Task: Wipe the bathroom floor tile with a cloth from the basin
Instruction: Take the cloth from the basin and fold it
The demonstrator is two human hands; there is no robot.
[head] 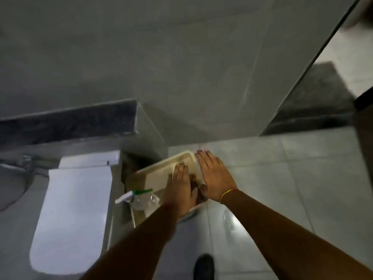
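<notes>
Head view: rectangular cream plastic basin [187, 155]

White closed toilet lid [70, 217] at lower left, white cistern [88, 159] behind it, set against a dark speckled stone ledge [66, 124]. Clear plastic spray bottle with white trigger and green collar [139, 198] lying just right of the toilet. Grey tiled wall [181, 57] above. Dark mat [316, 98] at upper right. Black shoe tip [203, 265] at bottom edge.
</notes>
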